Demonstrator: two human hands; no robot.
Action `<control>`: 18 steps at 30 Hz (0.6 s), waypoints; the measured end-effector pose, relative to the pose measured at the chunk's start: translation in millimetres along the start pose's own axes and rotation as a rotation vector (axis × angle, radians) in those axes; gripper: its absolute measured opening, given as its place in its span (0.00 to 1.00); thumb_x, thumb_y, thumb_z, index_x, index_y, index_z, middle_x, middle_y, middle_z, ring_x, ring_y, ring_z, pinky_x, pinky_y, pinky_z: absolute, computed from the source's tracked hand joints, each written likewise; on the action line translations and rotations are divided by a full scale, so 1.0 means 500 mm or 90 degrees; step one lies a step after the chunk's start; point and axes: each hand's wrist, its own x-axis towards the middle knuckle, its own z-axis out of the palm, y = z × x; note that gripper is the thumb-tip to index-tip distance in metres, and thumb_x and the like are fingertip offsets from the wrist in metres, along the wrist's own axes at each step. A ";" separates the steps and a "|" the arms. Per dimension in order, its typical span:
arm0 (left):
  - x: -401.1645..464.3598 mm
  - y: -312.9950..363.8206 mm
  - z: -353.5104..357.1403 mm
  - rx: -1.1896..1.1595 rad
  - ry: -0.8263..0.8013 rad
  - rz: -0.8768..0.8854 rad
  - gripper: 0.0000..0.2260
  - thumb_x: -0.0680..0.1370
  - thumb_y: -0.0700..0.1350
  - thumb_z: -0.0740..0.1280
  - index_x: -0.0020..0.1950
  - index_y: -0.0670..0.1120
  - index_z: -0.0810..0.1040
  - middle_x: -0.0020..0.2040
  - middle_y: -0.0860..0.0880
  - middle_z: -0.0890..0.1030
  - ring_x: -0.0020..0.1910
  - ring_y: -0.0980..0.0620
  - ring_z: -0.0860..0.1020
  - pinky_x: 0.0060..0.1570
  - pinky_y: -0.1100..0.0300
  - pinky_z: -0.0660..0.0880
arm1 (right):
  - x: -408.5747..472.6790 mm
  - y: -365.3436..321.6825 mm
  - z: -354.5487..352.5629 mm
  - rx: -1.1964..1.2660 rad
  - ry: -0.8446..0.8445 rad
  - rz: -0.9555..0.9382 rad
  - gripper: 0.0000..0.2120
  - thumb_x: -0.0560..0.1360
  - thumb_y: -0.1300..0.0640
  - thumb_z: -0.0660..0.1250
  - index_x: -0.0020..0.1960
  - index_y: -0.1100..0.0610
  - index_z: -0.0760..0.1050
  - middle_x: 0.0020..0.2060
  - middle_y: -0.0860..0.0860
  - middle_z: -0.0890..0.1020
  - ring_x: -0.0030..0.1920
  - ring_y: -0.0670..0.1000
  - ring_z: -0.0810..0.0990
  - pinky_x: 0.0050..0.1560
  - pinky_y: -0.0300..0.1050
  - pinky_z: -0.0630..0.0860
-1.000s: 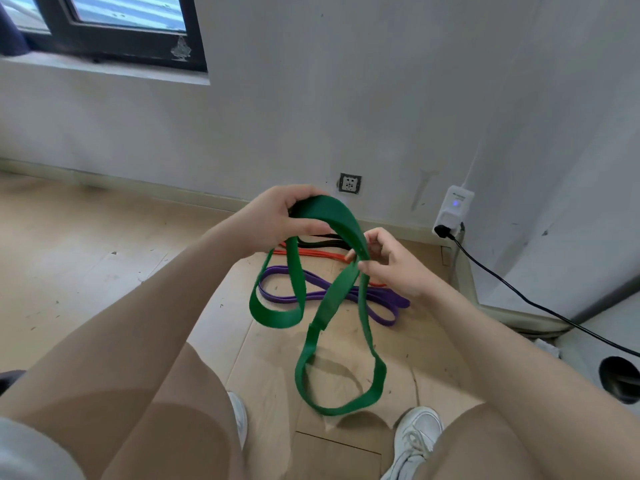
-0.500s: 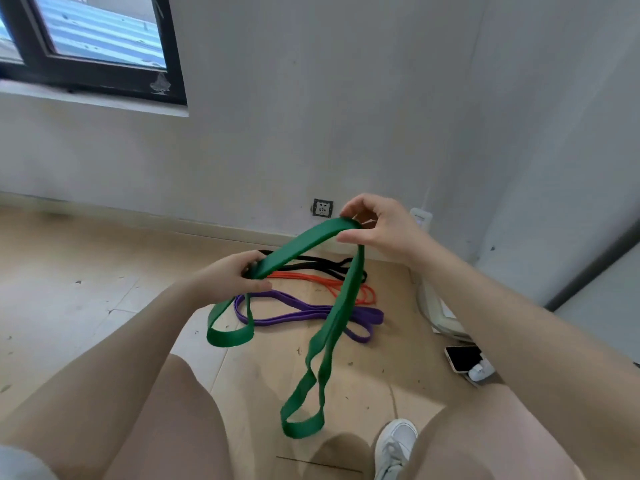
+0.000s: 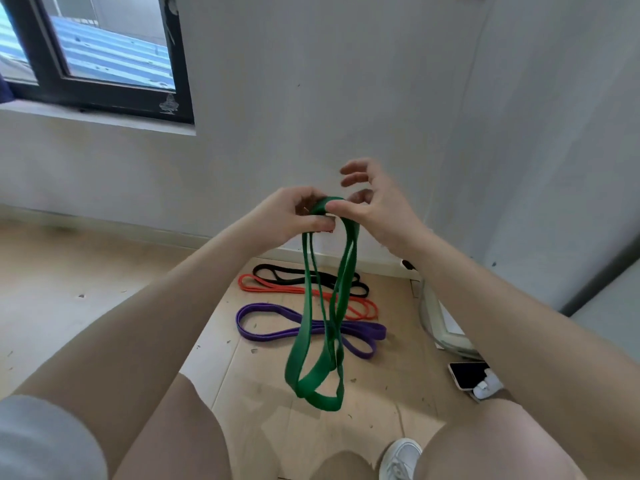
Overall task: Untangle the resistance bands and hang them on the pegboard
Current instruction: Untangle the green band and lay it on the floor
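Left hand: fingers curled round the top of the green band.
Right hand: thumb and forefinger pinched the same bunch; other fingers spread.
Green band: hung doubled in loops above the floor.
Hidden: its strands crossed the purple band, red band and black band.
Phone: partly covered by the right forearm.

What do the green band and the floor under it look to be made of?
Green band: likely rubber or latex, matte; it hangs limp in soft loops from both hands. Floor: pale wood-look boards with visible seams, matte and scuffed; real wood or laminate, I cannot tell.
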 end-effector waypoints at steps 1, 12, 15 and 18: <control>0.005 0.003 0.003 0.018 0.000 0.001 0.11 0.73 0.41 0.70 0.54 0.46 0.77 0.43 0.53 0.81 0.40 0.64 0.79 0.44 0.70 0.75 | -0.005 0.012 -0.009 0.043 -0.015 0.027 0.20 0.70 0.56 0.72 0.58 0.50 0.68 0.52 0.48 0.76 0.49 0.54 0.79 0.53 0.50 0.79; 0.025 0.020 0.052 -0.044 0.059 0.002 0.06 0.76 0.41 0.66 0.52 0.47 0.76 0.44 0.52 0.80 0.40 0.60 0.79 0.46 0.68 0.77 | -0.081 0.166 0.007 0.112 -0.232 0.140 0.25 0.71 0.62 0.70 0.62 0.45 0.67 0.58 0.48 0.78 0.60 0.47 0.77 0.62 0.48 0.74; 0.017 0.009 0.044 -0.070 0.099 0.003 0.07 0.76 0.40 0.65 0.53 0.46 0.76 0.43 0.53 0.79 0.38 0.64 0.77 0.47 0.69 0.76 | -0.083 0.184 0.030 0.090 -0.166 0.132 0.23 0.72 0.61 0.70 0.63 0.48 0.67 0.48 0.51 0.80 0.51 0.49 0.81 0.57 0.53 0.77; -0.003 -0.030 0.022 -0.064 0.121 -0.029 0.10 0.77 0.40 0.64 0.57 0.48 0.74 0.42 0.55 0.77 0.38 0.64 0.77 0.45 0.70 0.76 | -0.087 0.191 0.023 0.097 -0.093 0.151 0.21 0.72 0.60 0.70 0.60 0.47 0.66 0.47 0.56 0.79 0.48 0.51 0.81 0.54 0.49 0.78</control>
